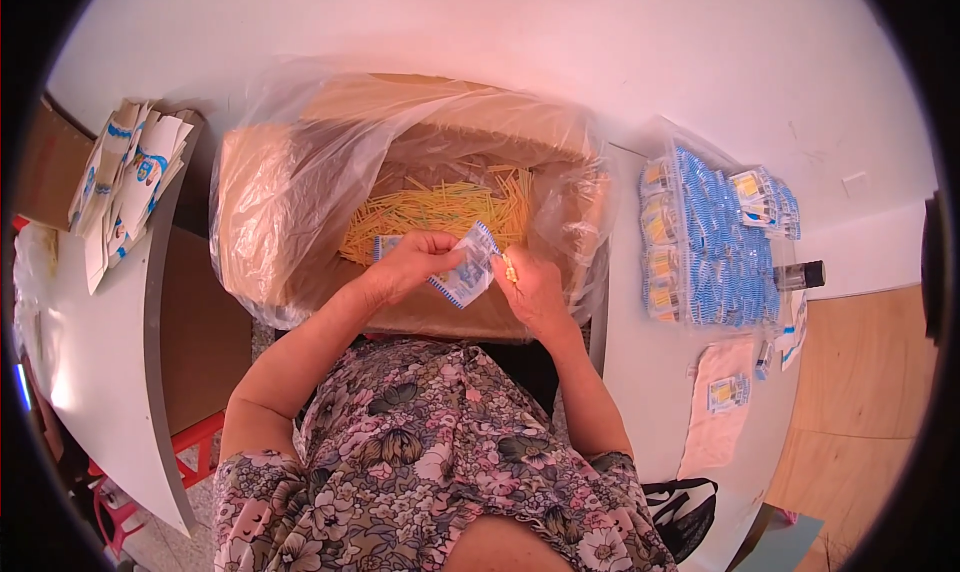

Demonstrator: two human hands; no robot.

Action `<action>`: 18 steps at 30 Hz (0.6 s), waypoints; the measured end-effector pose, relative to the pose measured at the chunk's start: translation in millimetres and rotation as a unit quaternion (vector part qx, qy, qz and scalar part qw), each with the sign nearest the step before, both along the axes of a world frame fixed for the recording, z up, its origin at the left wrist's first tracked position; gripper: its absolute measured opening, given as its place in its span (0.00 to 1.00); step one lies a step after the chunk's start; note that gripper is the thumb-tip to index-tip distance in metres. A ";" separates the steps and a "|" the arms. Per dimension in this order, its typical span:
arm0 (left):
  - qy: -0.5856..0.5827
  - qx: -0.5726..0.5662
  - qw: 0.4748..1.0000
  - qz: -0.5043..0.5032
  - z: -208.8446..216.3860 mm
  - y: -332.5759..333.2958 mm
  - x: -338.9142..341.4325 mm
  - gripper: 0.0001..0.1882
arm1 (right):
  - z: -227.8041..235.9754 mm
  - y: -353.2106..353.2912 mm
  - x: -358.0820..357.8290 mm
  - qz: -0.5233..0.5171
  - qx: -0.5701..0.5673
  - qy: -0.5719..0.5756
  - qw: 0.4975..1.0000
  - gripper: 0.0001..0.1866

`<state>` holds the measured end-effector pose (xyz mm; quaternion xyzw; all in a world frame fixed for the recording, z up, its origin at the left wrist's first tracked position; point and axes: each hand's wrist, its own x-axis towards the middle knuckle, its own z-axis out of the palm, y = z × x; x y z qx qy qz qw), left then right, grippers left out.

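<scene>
1. Evidently, the packet (466,276) is above the box (440,320), near side; left grip (412,262) pinches its left part, right grip (530,287) its right edge;
2. likely light, limp, slippery; best held by its striped edges.

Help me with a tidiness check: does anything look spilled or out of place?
One packet lies alone on the pink cloth at the right, apart from the massed blue-edged packets beyond it, so it looks stray; nothing appears spilled.
</scene>
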<state>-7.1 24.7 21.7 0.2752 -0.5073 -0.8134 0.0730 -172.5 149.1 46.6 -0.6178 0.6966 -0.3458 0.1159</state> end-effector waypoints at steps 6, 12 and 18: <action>0.000 0.014 1.000 -0.014 -0.6 -6.1 2.7 0.12 | 2.6 0.6 -1.8 0.000 -0.002 0.025 1.000 0.13; 0.053 0.024 0.998 0.028 -6.0 7.1 -1.6 0.12 | -10.7 1.3 -1.2 -0.013 0.015 -0.066 0.998 0.13; 0.059 -0.114 0.988 0.087 -10.9 -0.6 -3.3 0.07 | -8.5 -3.2 -10.0 -0.100 -0.083 -0.275 0.953 0.15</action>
